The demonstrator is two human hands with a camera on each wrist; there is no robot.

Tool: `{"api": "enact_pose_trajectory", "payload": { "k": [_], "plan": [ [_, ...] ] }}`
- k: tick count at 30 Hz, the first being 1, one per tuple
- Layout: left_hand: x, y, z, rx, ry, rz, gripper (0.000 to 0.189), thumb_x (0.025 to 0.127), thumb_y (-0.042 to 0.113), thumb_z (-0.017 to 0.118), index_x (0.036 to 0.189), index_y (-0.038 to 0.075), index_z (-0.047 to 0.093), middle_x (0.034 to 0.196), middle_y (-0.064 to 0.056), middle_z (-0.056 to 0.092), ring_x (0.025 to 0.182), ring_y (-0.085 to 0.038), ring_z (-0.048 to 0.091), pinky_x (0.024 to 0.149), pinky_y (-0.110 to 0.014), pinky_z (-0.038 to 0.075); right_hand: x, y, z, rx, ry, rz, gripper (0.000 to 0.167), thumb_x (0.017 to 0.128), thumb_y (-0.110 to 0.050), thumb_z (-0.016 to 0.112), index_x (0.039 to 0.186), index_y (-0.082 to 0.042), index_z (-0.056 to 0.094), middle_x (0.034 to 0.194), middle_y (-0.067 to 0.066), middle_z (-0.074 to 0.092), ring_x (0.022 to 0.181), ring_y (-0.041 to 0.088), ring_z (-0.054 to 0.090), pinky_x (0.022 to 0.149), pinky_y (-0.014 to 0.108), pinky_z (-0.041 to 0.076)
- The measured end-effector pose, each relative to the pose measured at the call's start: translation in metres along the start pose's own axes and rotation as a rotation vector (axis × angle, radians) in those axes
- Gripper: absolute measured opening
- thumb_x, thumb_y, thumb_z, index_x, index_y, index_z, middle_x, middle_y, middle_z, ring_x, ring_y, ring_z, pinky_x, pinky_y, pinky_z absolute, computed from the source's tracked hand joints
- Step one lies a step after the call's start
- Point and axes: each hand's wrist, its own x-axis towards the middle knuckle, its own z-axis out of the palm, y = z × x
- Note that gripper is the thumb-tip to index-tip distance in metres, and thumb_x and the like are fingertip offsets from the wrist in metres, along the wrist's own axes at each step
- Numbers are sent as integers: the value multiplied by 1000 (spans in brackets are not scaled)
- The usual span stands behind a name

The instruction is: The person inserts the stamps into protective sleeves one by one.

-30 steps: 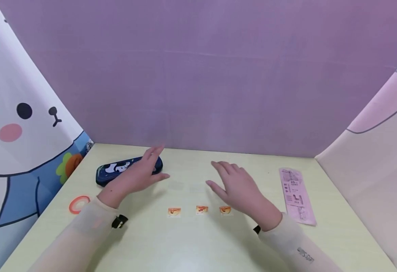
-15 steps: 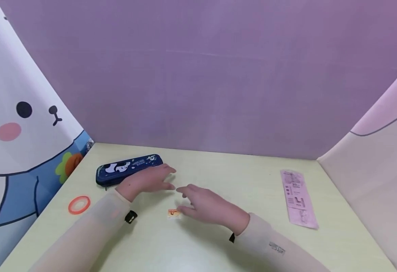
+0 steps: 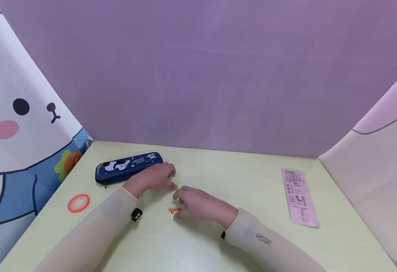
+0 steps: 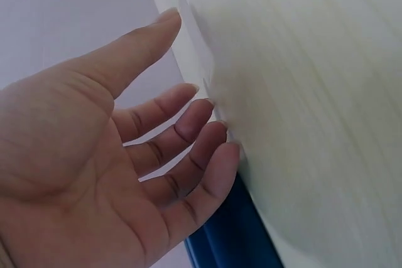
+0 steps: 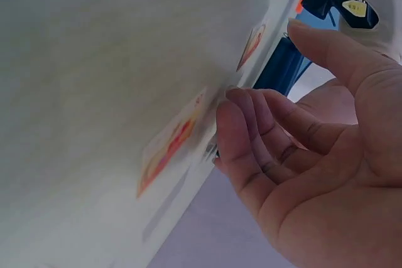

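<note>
My left hand point(image 3: 152, 177) hovers low over the table in front of a dark blue pencil case point(image 3: 127, 166) with a panda print. Its fingers are loosely bent and the palm holds nothing in the left wrist view. Close to its right, my right hand point(image 3: 202, 204) reaches in, thumb apart from loosely curled fingers. A small card point(image 3: 173, 210) with an orange picture lies by the right thumb. Two such cards show in the right wrist view: a nearer card point(image 5: 171, 145) and a farther card point(image 5: 252, 45). Whether the right fingertips touch the table is unclear.
An orange ring-shaped roll point(image 3: 79, 203) lies at the left of the pale table point(image 3: 253, 170). A long pink printed packet point(image 3: 300, 197) lies at the right. A purple cloth point(image 3: 205, 83) stands behind the table, with printed cloths on both sides.
Both hands have come down and together, the right one moving well to the left over the row of cards. In the head view it now hides all but one card.
</note>
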Motion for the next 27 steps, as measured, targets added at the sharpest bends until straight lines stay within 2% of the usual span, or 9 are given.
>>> {"api": "enact_pose_trajectory", "payload": {
  "k": [6, 12, 21, 27],
  "plan": [
    [2, 0, -1, -57, -20, -15, 44, 97, 41, 79, 124, 8, 67, 117, -7, 66, 98, -19, 59, 97, -41, 54, 2, -1, 2, 35, -23, 13, 37, 91, -30, 85, 121, -12, 71, 106, -3, 63, 88, 6, 54, 85, 20, 48],
    [4, 5, -3, -54, -36, 15, 38, 97, 37, 80, 120, 9, 67, 116, -6, 65, 95, -18, 58, 93, -38, 54, 2, 1, 0, 30, -29, 28, 33, 91, -27, 86, 117, -12, 73, 104, -3, 61, 85, 7, 53, 81, 21, 46],
    [5, 7, -3, -82, -64, -32, 34, 97, 34, 81, 115, 9, 66, 110, -4, 62, 92, -18, 56, 84, -33, 50, 5, 3, 3, 39, -32, 43, 29, 91, -28, 86, 114, -13, 75, 103, -4, 62, 85, 6, 53, 83, 20, 48],
    [6, 5, -3, -121, -68, -34, 32, 96, 32, 82, 113, 9, 68, 108, -4, 61, 90, -18, 56, 80, -32, 49, 8, 5, 3, 42, -39, 38, 25, 91, -26, 86, 110, -14, 76, 103, -5, 62, 85, 5, 54, 84, 20, 49]
  ]
}}
